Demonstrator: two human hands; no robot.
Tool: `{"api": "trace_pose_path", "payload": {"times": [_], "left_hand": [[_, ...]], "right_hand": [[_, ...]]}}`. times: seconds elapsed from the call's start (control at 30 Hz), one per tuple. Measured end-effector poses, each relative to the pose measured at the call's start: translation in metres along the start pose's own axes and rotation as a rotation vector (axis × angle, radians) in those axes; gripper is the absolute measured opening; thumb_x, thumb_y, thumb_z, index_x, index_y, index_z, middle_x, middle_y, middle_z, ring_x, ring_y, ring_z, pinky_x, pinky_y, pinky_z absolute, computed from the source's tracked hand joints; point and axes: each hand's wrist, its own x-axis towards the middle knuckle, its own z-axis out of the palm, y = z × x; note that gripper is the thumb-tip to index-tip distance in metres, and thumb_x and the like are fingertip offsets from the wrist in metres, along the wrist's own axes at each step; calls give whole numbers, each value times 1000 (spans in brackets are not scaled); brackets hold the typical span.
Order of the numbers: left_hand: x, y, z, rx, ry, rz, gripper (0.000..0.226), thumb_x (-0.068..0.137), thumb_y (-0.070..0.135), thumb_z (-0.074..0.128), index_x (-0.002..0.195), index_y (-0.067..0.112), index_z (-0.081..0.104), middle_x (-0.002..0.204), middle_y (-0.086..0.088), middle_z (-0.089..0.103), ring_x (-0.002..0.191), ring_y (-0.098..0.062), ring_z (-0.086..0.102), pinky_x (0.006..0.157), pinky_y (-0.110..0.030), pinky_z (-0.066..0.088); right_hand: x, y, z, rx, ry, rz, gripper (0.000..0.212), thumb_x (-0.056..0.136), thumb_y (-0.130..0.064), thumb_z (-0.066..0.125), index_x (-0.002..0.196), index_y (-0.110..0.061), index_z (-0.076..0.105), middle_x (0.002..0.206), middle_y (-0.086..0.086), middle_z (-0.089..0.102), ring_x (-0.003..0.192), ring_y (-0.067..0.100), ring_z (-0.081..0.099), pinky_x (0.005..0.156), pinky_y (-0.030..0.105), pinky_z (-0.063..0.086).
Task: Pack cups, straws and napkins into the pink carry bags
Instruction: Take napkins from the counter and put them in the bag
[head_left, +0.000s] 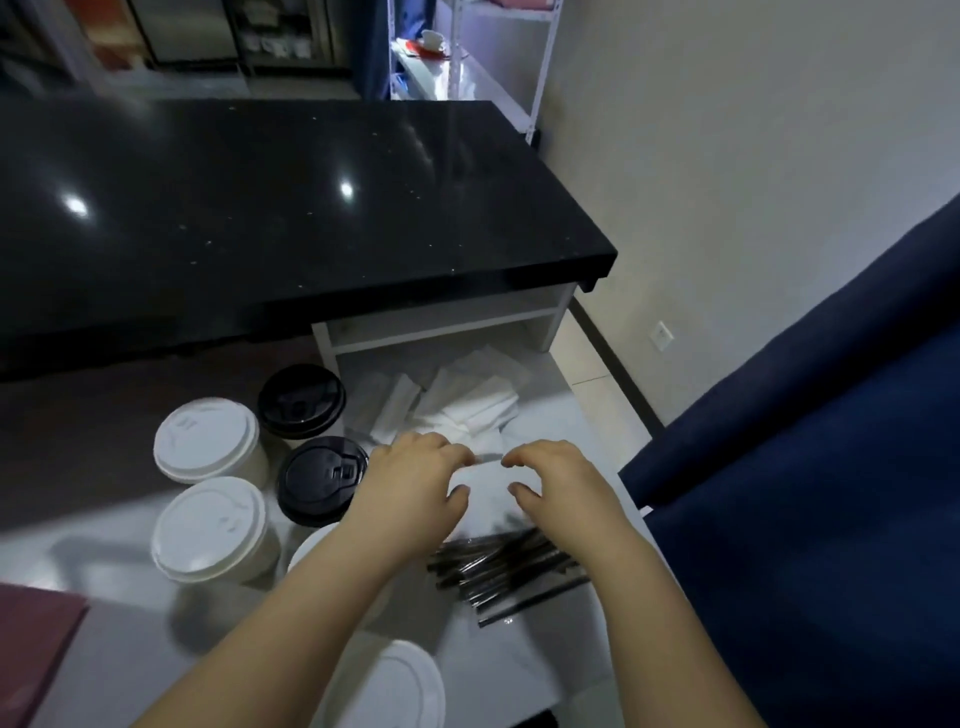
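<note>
Head view, one frame.

- Your left hand (415, 483) and right hand (563, 491) are side by side over one white napkin (485, 488) lying on the white table (498, 670).
- Both hands are arched, with the fingers curled down. The fingertips meet the napkin's far edge and the thumbs lie on the sheet nearer you. The two sets of fingertips are close together but do not touch.
- Grip: the frame is soft here, so you cannot tell whether either hand pinches the napkin or only rests on it.
- A loose napkin pile (467, 400) lies just beyond your hands, under the open end of the black counter (260, 208).
- The straws (504, 566) are black and lie in a bundle just near-side of the napkin, partly under your right wrist.
- The cups stand to the left of your hands, all lidded and upright.
  - Two black-lid cups (324, 478) stand nearest your left hand.
  - Two white-lid cups (208, 439) stand further left.
  - Another white lid (410, 686) is at the bottom edge.
  - One more cup is mostly hidden under your left forearm.
- A pink item (31, 639) is at the lower left corner, cut off by the edge. You cannot tell what it is.
- A dark blue cloth (805, 493) is on the right.
</note>
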Motion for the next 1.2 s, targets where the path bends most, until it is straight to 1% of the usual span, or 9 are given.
{"api": "trace_pose_path", "payload": {"times": [0.2, 0.33, 0.4, 0.53, 0.7, 0.83, 1.0, 1.1, 1.2], "left_hand": [[22, 4, -3, -33, 77, -163, 35, 92, 38, 50, 127, 35, 55, 129, 13, 55, 123, -16, 41, 100, -35, 35], [35, 1, -11, -35, 93, -297, 36, 93, 37, 50, 129, 34, 54, 128, 9, 55, 124, -18, 41, 102, -37, 36], [41, -1, -14, -23, 100, -348, 37, 92, 36, 50, 129, 34, 54, 127, 8, 55, 123, -18, 42, 101, -36, 37], [48, 2, -16, -17, 124, -436, 38, 92, 35, 52, 129, 34, 54, 127, 8, 55, 122, -19, 43, 99, -34, 37], [49, 15, -11, -31, 140, -506, 37, 92, 37, 53, 129, 34, 54, 126, 8, 56, 122, -18, 43, 98, -37, 39], [46, 28, -8, -40, 178, -538, 36, 91, 37, 54, 128, 34, 55, 124, 8, 56, 121, -19, 44, 98, -36, 38], [38, 40, -7, -63, 234, -586, 36, 91, 35, 56, 127, 33, 57, 125, 8, 57, 122, -19, 45, 99, -36, 38], [33, 40, -10, -64, 264, -617, 36, 90, 33, 57, 126, 32, 57, 127, 9, 57, 123, -18, 45, 100, -37, 38], [24, 38, -16, -84, 319, -635, 36, 89, 31, 57, 125, 32, 58, 125, 10, 58, 121, -19, 45, 100, -39, 39]], "right_hand": [[75, 26, 19, 40, -26, -71, 38, 90, -7, 55, 123, -23, 61, 127, -4, 59, 124, 19, 41, 96, 27, 34], [120, 35, 23, -78, -129, -85, 80, 77, 12, 43, 144, -32, 36, 153, -4, 34, 142, 29, 13, 114, 44, 13], [137, 36, 25, -191, -219, -158, 89, 72, 11, 43, 147, -34, 28, 155, -4, 29, 144, 33, 5, 116, 51, 4], [152, 44, 32, -282, -300, -263, 72, 77, -2, 55, 141, -31, 39, 149, 0, 39, 143, 37, 11, 114, 57, 7], [152, 56, 36, -246, -177, -352, 36, 84, -21, 59, 118, -33, 60, 125, -5, 56, 129, 30, 30, 107, 46, 16], [154, 64, 25, -179, -127, -404, 30, 86, -23, 61, 114, -33, 67, 117, -8, 59, 117, 24, 38, 96, 38, 19], [147, 62, 4, 47, -19, -403, 21, 85, -18, 65, 103, -26, 72, 103, -8, 68, 106, 21, 50, 91, 30, 21], [145, 52, -14, 105, -30, -441, 19, 82, -15, 67, 99, -20, 73, 96, -2, 70, 96, 25, 59, 88, 35, 40], [142, 43, -25, 165, 0, -439, 12, 79, -15, 68, 90, -19, 70, 84, -1, 68, 83, 24, 60, 77, 38, 45]]}}
